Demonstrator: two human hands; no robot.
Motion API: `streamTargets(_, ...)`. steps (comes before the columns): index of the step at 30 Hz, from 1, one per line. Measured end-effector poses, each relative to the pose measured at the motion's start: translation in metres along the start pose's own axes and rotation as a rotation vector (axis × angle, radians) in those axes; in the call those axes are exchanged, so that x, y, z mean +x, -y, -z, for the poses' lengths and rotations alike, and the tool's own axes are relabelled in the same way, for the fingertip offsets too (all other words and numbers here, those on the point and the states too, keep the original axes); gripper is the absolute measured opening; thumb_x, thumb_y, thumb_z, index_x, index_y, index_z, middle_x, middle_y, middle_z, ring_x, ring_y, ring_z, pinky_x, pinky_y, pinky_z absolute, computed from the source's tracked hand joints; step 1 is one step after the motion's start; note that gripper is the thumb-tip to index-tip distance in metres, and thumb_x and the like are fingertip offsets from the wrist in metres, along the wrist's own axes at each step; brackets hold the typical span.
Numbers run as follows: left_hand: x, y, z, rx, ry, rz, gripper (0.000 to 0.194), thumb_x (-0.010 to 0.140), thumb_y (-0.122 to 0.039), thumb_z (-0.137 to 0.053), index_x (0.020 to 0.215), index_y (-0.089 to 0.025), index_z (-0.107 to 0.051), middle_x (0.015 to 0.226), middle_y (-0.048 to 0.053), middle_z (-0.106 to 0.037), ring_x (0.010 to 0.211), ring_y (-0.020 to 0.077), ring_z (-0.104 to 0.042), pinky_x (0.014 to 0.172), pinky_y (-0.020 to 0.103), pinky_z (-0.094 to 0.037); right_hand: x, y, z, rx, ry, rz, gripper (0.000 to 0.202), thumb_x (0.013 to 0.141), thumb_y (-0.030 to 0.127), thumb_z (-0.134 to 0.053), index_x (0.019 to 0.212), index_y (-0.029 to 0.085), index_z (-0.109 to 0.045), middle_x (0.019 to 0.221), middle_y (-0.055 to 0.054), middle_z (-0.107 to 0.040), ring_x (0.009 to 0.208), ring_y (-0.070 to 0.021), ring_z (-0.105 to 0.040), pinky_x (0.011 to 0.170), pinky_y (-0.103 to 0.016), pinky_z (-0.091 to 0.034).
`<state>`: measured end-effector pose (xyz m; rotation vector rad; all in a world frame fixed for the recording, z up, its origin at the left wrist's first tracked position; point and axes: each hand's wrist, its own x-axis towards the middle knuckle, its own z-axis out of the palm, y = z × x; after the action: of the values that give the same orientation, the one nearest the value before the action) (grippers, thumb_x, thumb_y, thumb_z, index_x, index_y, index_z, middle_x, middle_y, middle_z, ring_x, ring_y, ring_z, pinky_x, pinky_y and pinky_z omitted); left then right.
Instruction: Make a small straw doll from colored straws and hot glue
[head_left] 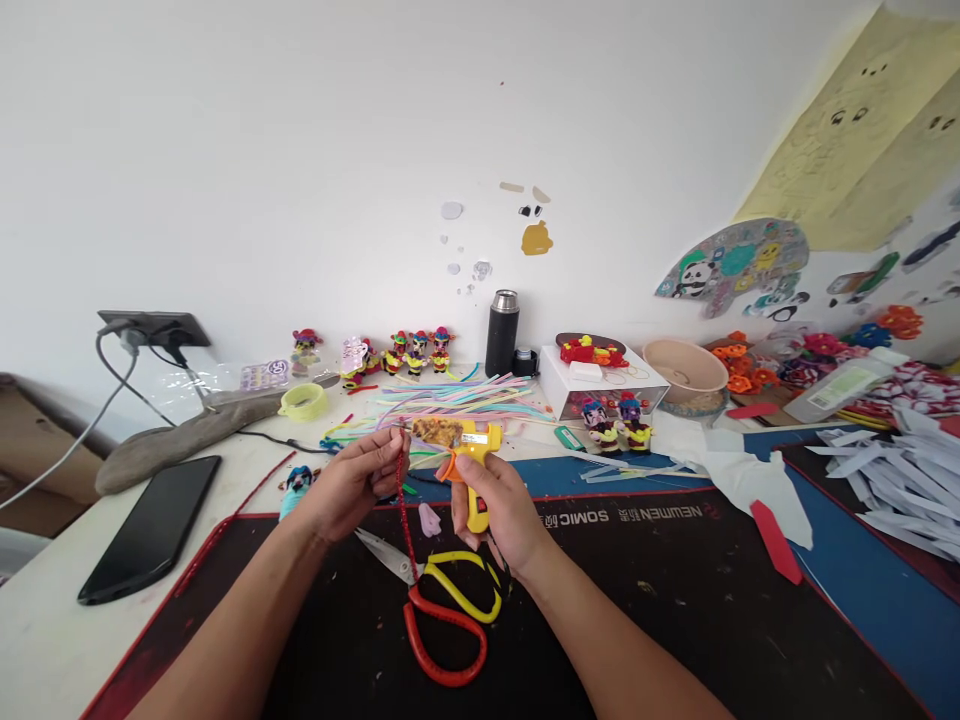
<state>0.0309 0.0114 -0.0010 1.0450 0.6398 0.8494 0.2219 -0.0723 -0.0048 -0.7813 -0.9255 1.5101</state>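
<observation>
My right hand grips a yellow hot glue gun, fingers around its handle near the orange trigger. The gun's stained nozzle end points left, close to the fingertips of my left hand. Between those pinched fingertips hangs a dark red pipe cleaner, its lower part dropping toward the scissors. Whether the nozzle touches the pipe cleaner, I cannot tell. Below both hands, scissors with one red and one yellow handle lie spread on the black mat. A small pale pink piece lies beside the blades.
A black phone and another red pipe cleaner lie left. Pastel pipe cleaners spread behind my hands, near a black thermos. Small figures stand along the wall. White strips pile up at right.
</observation>
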Motion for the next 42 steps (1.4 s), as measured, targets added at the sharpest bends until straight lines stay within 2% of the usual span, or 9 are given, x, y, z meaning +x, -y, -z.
streamTargets(6, 0.0003, 0.0000, 0.0013, -0.014, 0.008, -0.016, 0.032, 0.082, -0.038, -0.087, 0.077, -0.015, -0.065, 0.061, -0.006, -0.036, 0.052, 0.0070, -0.029, 0.049, 0.021, -0.023, -0.0020, 0.0032, -0.0035, -0.143, -0.122, -0.011, 0.058, 0.081, 0.075, -0.072, 0.084, 0.018, -0.060, 0.045, 0.005, -0.056, 0.031, -0.0085, -0.039, 0.033, -0.021, -0.029)
streamTargets(12, -0.0005, -0.0005, 0.0005, 0.005, -0.007, -0.028, 0.034, 0.083, -0.039, -0.086, 0.077, -0.015, -0.064, 0.061, -0.006, -0.036, 0.053, 0.0070, -0.027, 0.048, 0.020, -0.023, -0.0026, 0.0034, -0.0030, -0.202, -0.175, -0.013, 0.062, 0.080, 0.079, -0.070, 0.085, 0.017, -0.062, 0.045, 0.004, -0.055, 0.031, -0.0087, -0.039, 0.034, -0.021, -0.028)
streamTargets(42, -0.0036, -0.0040, -0.0063, 0.028, 0.008, -0.008, 0.034, 0.082, -0.038, -0.086, 0.074, -0.015, -0.063, 0.062, -0.005, -0.037, 0.054, 0.0083, -0.024, 0.047, 0.020, -0.021, -0.0030, 0.0032, -0.0045, -0.203, -0.205, -0.022, 0.058, 0.081, 0.076, -0.070, 0.079, 0.020, -0.057, 0.042, 0.004, -0.053, 0.033, -0.0089, -0.036, 0.034, -0.022, -0.026)
